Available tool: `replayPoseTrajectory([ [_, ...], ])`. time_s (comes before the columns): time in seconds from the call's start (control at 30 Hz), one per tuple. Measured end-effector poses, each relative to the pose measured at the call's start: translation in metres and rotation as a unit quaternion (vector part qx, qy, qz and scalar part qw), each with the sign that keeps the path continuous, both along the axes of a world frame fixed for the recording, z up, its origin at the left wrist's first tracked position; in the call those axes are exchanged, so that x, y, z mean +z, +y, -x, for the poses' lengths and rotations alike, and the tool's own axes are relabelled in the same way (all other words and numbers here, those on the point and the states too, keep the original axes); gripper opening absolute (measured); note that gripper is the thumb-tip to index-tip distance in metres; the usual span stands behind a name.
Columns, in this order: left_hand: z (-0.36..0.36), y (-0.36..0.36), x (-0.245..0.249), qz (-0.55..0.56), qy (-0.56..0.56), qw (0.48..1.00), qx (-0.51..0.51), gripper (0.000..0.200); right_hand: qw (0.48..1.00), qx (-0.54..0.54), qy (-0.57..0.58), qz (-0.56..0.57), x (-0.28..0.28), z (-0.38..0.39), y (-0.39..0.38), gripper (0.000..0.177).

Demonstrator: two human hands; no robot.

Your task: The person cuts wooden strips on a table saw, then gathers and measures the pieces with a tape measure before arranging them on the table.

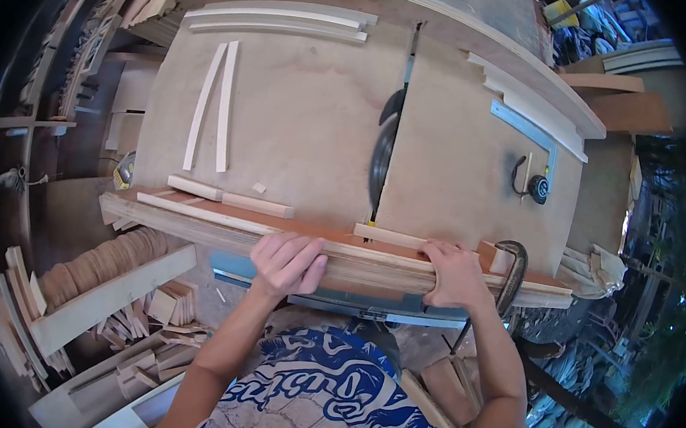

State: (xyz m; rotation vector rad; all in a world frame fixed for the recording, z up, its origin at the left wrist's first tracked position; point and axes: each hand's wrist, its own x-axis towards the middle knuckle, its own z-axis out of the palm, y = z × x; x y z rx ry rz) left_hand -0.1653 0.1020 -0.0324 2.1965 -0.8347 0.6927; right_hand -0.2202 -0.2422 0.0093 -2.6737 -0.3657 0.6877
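Note:
A plywood table-saw sled (302, 116) lies before me, its round saw blade (381, 165) standing in a slot. Along the near edge runs a thick laminated wooden rail (199, 224) with a long thin strip on top. My left hand (288, 262) is closed over the rail, left of the blade slot, fingers curled and thumb on the near side. My right hand (455, 276) grips the rail right of the slot, its fingertips at a short wood strip (393, 237) that lies across the slot line. A black C-clamp (513, 278) holds a small block on the rail, right of that hand.
Thin white strips (223, 106) and short offcuts (257, 206) lie on the left of the sled. A metal square (524, 127) and a black-wheeled gauge (537, 188) lie at right. A tape measure (124, 169) sits left. Stacked wood (105, 265) crowds the lower left.

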Motion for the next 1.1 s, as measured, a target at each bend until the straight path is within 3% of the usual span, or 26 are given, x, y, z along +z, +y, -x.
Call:
replayPoseTrajectory([
  [0.37,0.004,0.003,-0.009,0.014,0.007,1.000,0.007,0.017,0.998,-0.028,0.029,0.038,-0.007,0.013,0.011,0.071],
  [0.43,0.003,0.002,-0.009,0.030,0.010,0.999,0.006,0.016,0.999,-0.017,0.007,0.038,-0.011,0.015,0.011,0.080],
  [0.67,0.000,-0.003,-0.009,0.008,0.006,1.000,0.027,0.013,0.999,-0.036,-0.012,0.039,-0.016,0.019,0.011,0.072],
  [0.77,-0.001,-0.001,-0.006,-0.006,0.075,0.996,0.037,0.010,0.997,-0.035,-0.006,0.062,-0.018,0.017,0.013,0.075],
  [0.87,-0.007,-0.005,0.001,-0.028,0.064,0.996,0.055,0.020,0.997,-0.057,-0.033,0.050,-0.021,0.021,0.013,0.077],
  [0.9,0.000,-0.006,0.015,-0.112,0.208,0.968,0.085,0.033,0.997,-0.068,-0.019,0.038,-0.021,0.020,0.014,0.080],
  [1.1,0.006,-0.003,0.021,-0.159,0.253,0.948,0.111,0.038,0.998,-0.066,-0.020,0.002,-0.016,0.020,0.009,0.085],
])
